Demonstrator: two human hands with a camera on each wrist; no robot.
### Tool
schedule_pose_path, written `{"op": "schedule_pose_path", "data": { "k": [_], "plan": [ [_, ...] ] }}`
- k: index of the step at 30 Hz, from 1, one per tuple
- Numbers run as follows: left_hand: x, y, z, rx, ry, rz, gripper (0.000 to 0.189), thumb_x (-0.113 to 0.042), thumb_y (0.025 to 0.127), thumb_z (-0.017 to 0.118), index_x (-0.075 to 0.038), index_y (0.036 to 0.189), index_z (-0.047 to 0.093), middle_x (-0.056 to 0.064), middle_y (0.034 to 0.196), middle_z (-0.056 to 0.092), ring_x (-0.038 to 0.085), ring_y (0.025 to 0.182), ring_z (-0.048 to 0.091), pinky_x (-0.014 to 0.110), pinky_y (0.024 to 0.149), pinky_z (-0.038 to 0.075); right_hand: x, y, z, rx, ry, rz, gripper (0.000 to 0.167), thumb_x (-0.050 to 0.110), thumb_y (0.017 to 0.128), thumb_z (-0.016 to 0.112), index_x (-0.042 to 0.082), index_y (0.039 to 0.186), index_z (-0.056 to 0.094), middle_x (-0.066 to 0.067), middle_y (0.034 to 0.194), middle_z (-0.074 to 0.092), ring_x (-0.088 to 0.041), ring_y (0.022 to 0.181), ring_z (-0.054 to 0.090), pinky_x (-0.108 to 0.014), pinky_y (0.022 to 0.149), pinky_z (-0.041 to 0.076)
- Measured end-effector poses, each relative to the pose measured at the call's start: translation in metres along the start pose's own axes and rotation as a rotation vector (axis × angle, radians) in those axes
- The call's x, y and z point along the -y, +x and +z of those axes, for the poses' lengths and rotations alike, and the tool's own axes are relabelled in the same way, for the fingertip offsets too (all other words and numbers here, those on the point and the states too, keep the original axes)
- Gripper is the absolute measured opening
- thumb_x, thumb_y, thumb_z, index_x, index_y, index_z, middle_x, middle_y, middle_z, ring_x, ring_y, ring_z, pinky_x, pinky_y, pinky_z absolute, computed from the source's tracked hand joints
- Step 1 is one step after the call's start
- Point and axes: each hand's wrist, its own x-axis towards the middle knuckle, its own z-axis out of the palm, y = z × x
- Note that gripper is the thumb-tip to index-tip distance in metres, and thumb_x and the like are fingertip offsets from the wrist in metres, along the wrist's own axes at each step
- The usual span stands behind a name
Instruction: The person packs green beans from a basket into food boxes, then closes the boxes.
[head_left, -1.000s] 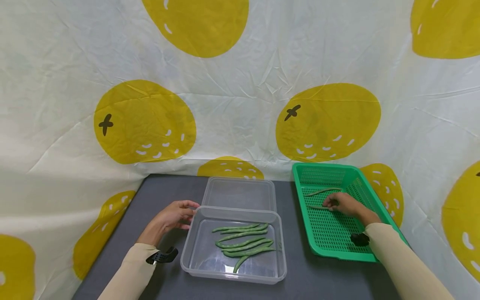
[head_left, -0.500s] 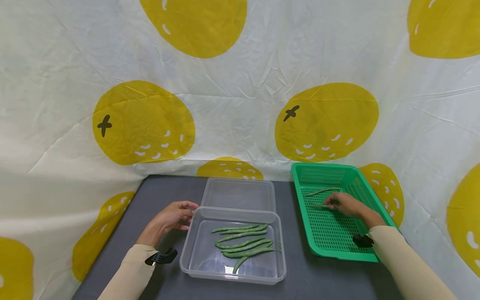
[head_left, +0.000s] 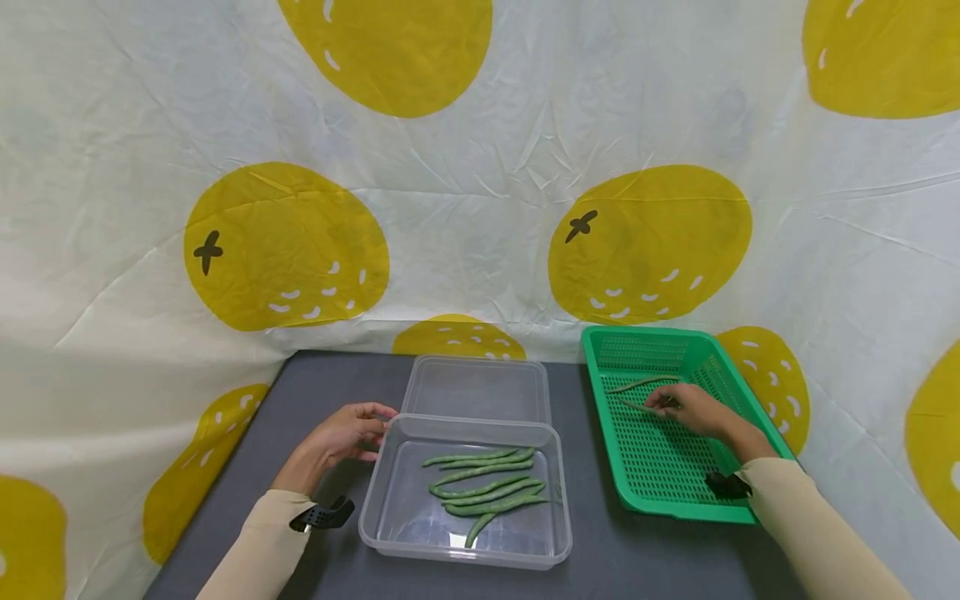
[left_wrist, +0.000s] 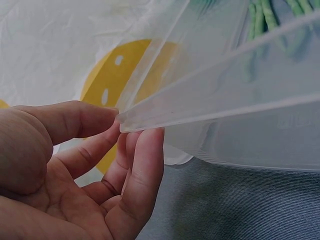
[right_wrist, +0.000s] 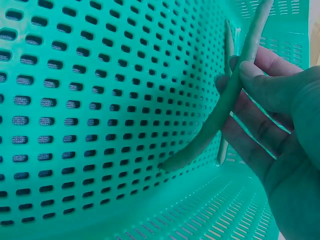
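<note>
Inside the green plastic basket point(head_left: 652, 475), my right hand point(head_left: 693, 410) pinches a green bean point(right_wrist: 231, 95) between thumb and fingertips. In the right wrist view this bean slants across the perforated floor, its lower end hanging past the fingers. Behind it lies a second green bean point(head_left: 637, 386), partly hidden by the hand in that view. My left hand point(head_left: 341, 437) holds the far left corner of a clear plastic container point(head_left: 465, 557), thumb above the rim and fingers beneath it, as the left wrist view shows. Several green beans point(head_left: 491, 489) lie side by side in the container.
A clear flat lid point(head_left: 480, 387) lies on the dark tabletop point(head_left: 337, 375) just behind the container. The basket stands to the right, with a strip of table between the two. A white cloth with yellow fruit prints point(head_left: 465, 242) hangs behind and along the sides.
My right hand has gripped the green bean and raised it slightly from the basket floor, its free end shifting a little. My left hand stays at the container's corner.
</note>
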Motion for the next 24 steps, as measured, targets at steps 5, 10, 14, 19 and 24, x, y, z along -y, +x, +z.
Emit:
{"op": "schedule_pose_path", "data": {
  "k": [5, 10, 14, 19, 24],
  "plan": [
    [0.000, 0.001, -0.001, -0.012, 0.005, -0.007, 0.037, -0.009, 0.097, 0.059, 0.001, 0.132, 0.059, 0.023, 0.120, 0.066, 0.026, 0.091, 0.069, 0.041, 0.071, 0.060, 0.004, -0.002, -0.001, -0.019, -0.006, -0.019, 0.020, -0.004, 0.097, 0.060, 0.002, 0.113, 0.070, -0.014, 0.106, 0.070, -0.029, 0.096, 0.066, -0.036, 0.076, 0.056],
    [0.001, 0.002, -0.001, -0.025, 0.003, -0.009, 0.036, -0.008, 0.096, 0.058, 0.001, 0.131, 0.061, 0.025, 0.121, 0.065, 0.025, 0.089, 0.069, 0.041, 0.071, 0.060, 0.005, -0.002, -0.002, -0.048, -0.027, -0.046, 0.020, 0.001, 0.097, 0.063, 0.006, 0.115, 0.070, -0.008, 0.110, 0.070, -0.027, 0.099, 0.066, -0.035, 0.078, 0.056],
    [0.002, 0.002, -0.001, -0.029, 0.005, -0.008, 0.035, -0.008, 0.096, 0.058, 0.001, 0.131, 0.061, 0.025, 0.119, 0.066, 0.025, 0.088, 0.069, 0.041, 0.070, 0.060, 0.010, -0.002, -0.004, -0.073, -0.026, -0.077, 0.019, 0.003, 0.097, 0.065, 0.007, 0.115, 0.070, -0.007, 0.110, 0.070, -0.027, 0.099, 0.066, -0.034, 0.079, 0.055],
    [0.002, 0.002, -0.001, -0.032, 0.001, -0.013, 0.034, -0.008, 0.096, 0.059, 0.001, 0.129, 0.062, 0.025, 0.118, 0.067, 0.025, 0.086, 0.070, 0.041, 0.069, 0.060, 0.020, -0.003, -0.009, -0.080, -0.024, -0.096, 0.020, 0.005, 0.096, 0.067, 0.009, 0.115, 0.070, -0.006, 0.110, 0.070, -0.027, 0.098, 0.066, -0.033, 0.079, 0.055],
    [0.002, 0.003, -0.001, -0.028, -0.002, -0.012, 0.034, -0.009, 0.096, 0.059, 0.000, 0.128, 0.062, 0.024, 0.117, 0.067, 0.025, 0.087, 0.070, 0.041, 0.070, 0.060, 0.026, -0.003, -0.010, -0.089, -0.017, -0.115, 0.021, 0.005, 0.095, 0.068, 0.009, 0.115, 0.070, -0.004, 0.110, 0.070, -0.028, 0.098, 0.066, -0.033, 0.080, 0.055]
  ]
}}
